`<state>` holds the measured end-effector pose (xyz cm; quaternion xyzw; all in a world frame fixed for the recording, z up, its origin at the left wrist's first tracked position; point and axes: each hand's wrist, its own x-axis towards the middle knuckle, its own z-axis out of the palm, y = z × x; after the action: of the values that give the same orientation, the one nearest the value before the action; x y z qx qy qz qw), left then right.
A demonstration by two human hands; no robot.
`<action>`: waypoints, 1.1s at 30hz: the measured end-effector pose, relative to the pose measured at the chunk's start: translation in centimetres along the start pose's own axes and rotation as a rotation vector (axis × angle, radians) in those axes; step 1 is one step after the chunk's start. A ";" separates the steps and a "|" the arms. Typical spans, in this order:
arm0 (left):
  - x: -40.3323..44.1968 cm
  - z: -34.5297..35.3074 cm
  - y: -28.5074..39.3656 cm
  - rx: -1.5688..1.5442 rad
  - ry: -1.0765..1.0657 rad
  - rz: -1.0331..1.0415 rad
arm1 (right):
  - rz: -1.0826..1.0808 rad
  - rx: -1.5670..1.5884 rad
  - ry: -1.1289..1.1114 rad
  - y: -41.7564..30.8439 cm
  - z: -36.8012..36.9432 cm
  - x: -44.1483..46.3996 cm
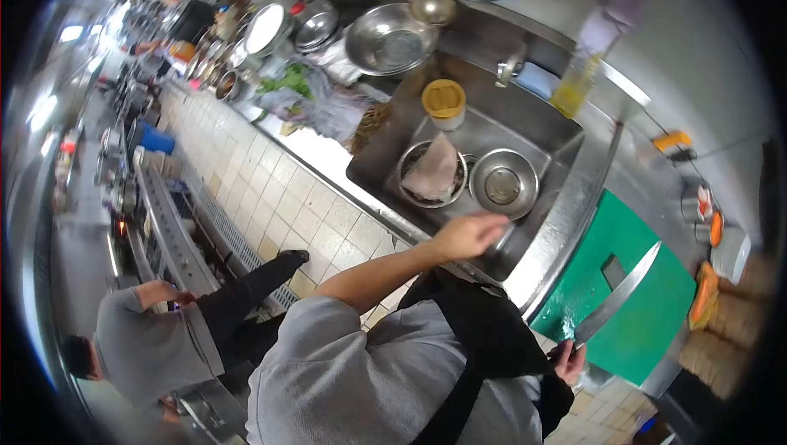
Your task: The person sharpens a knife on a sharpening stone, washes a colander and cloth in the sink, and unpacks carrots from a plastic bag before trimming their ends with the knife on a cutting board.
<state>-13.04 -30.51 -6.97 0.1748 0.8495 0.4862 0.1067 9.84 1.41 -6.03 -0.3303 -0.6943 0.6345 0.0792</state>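
My left hand (473,236) hangs over the near edge of the sink (566,150), its fingers smeared by motion. Just beyond it sit a steel bowl (504,183) and another bowl holding a pale piece of meat or fish (434,168). My right hand (569,363) is closed around the handle of a large knife (619,301). The blade lies over a green cutting board (648,326), beside a small dark rectangular piece (612,271).
A yellow-lidded container (443,101) stands in the sink. Left of it are a wide steel bowl (389,39) and leafy greens (291,80) on plastic. Orange-handled tools (703,293) lie right of the board. Another person (156,338) stands at lower left.
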 end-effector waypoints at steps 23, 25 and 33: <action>-6.2 -38.2 -30.6 0.453 0.917 -1.041 | 0.054 0.011 -0.035 -4.7 13.3 2.8; -6.4 -39.2 -31.8 0.513 0.840 -1.140 | 0.006 -0.009 -0.051 -5.4 14.5 2.7; -10.5 -46.8 -31.2 -0.845 1.799 0.073 | 0.072 0.046 -0.002 -3.8 13.9 2.9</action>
<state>-25.88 -86.23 -10.19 -0.2856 0.3653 0.7033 -0.5389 -1.08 -8.36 -5.94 -0.3525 -0.6672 0.6531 0.0635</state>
